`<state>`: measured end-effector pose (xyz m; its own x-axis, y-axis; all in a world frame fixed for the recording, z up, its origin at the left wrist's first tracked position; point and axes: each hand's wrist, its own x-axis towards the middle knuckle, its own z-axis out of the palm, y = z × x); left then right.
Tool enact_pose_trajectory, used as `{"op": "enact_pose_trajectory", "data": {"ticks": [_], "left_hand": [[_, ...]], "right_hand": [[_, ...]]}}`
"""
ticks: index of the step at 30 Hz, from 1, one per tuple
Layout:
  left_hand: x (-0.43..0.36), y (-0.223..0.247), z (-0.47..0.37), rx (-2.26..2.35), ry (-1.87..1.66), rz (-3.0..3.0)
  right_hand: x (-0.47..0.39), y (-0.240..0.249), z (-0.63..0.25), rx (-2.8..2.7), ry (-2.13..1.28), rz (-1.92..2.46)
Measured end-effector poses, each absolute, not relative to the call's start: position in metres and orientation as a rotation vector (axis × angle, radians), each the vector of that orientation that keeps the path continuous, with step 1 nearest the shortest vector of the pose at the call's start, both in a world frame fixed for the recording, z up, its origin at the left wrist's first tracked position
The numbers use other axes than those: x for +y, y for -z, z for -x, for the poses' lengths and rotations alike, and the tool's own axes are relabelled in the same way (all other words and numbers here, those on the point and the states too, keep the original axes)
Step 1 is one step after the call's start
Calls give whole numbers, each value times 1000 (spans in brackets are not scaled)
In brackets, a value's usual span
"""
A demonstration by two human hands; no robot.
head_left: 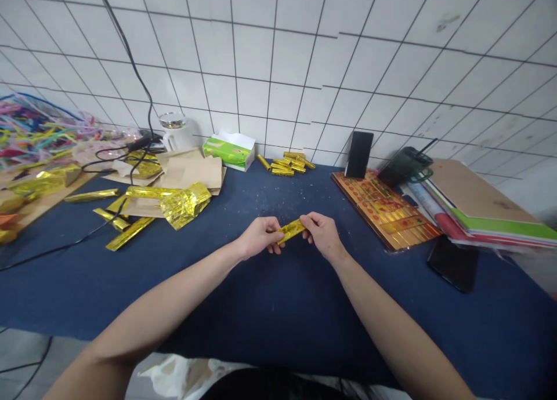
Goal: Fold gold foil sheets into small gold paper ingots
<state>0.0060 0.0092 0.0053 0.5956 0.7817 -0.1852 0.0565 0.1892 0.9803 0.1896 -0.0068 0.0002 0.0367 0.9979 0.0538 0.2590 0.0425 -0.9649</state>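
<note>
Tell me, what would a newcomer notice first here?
The shiny gold foil piece held by the left hand and the right hand, above the blue tabletop, would likely draw the eye first. Next come the small gold rolls near the tiled wall, and the colourful tangle at far left.

Single head-worn view, facing forward, downward

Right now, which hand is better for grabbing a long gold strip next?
Probably the left hand: it's nearer the long gold strips. The right hand is farther; both hold the gold piece.
</note>
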Motion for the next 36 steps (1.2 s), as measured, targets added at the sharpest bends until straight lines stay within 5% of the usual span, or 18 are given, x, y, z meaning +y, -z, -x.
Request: {"op": "enact_pose_trajectory", "data": {"ticks": [7,36], "left_hand": [[2,2,-14,812,-784,-1211],[14,1,-5,756,-655,-1331]], "right_hand": [[-12,7,-178,-1534,-1285,1343],[-10,9,-186,-1404,-1197,1342]]}}
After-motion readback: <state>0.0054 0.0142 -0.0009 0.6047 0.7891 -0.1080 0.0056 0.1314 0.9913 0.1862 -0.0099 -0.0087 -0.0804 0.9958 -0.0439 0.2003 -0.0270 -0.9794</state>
